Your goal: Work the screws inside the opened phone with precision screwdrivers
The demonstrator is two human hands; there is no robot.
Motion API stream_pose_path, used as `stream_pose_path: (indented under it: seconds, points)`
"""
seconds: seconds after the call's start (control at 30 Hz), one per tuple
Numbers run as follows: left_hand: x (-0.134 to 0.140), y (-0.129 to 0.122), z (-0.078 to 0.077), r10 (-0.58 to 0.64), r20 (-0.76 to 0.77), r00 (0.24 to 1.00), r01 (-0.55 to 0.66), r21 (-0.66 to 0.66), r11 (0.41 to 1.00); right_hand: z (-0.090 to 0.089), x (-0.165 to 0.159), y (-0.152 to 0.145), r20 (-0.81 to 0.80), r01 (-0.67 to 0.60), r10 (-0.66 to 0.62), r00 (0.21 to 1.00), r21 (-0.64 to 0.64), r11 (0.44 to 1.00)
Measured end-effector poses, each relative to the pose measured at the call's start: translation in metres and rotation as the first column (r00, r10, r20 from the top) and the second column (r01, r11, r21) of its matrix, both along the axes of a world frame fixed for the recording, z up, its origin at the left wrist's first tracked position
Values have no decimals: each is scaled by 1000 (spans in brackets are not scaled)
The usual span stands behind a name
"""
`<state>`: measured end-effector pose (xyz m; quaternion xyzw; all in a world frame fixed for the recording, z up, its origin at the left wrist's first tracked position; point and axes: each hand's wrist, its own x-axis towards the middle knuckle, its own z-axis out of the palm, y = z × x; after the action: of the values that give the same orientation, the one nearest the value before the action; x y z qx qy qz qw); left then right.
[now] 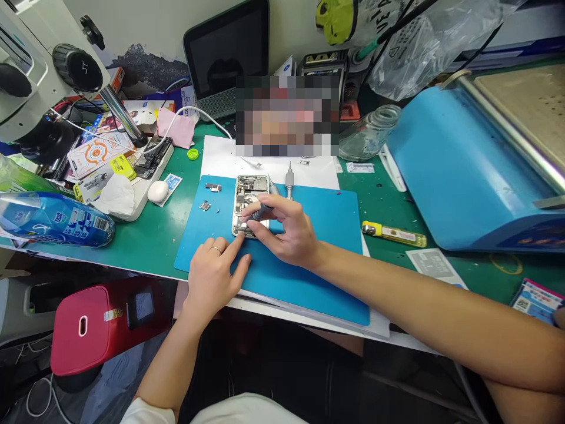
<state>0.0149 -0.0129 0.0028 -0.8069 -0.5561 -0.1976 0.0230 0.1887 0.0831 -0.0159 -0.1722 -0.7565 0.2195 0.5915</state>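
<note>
On the blue work mat (326,218), an opened smartphone (247,193) lies with its inner parts bare. The right hand (291,232) pinches a dark grey screwdriver (260,213) between thumb and fingers over the smartphone's lower half; the left hand (214,271), half open and gripping nothing, rests its outstretched index fingertip on the smartphone's bottom edge.

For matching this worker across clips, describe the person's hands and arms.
The left hand, ungloved, wears a thin ring; a white sleeve shows on that arm. The right hand, also ungloved, shows no ring, and its forearm is bare.
</note>
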Motion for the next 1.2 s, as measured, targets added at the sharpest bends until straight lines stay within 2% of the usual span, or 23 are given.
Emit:
stream_pose_path:
  seconds: [1.2]
  points:
    - [0, 0, 0, -1, 3, 1000, 1, 14, 1000, -1, 0, -1, 15, 6, -6, 1000, -10, 1000]
